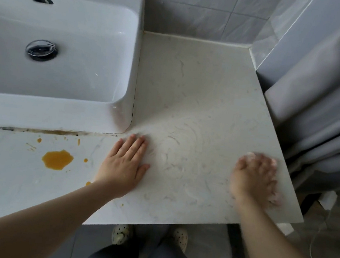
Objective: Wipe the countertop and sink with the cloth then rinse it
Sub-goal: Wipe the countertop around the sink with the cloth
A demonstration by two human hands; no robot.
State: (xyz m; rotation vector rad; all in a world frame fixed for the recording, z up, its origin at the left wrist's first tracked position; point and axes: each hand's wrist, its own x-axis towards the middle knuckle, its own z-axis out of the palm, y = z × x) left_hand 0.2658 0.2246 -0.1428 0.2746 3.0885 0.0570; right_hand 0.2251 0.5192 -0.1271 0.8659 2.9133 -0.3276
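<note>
The orange spill lies lower left on the table, just past the flat, empty left grip, well apart from the blurred right grip, its hold on the cloth unclear.

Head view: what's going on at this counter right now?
A person is wiping the countertop. The left hand lies flat on it; the right hand, motion-blurred, is on what looks like a pale cloth near the right edge. An orange spill in front of the sink is not yet wiped.
</note>
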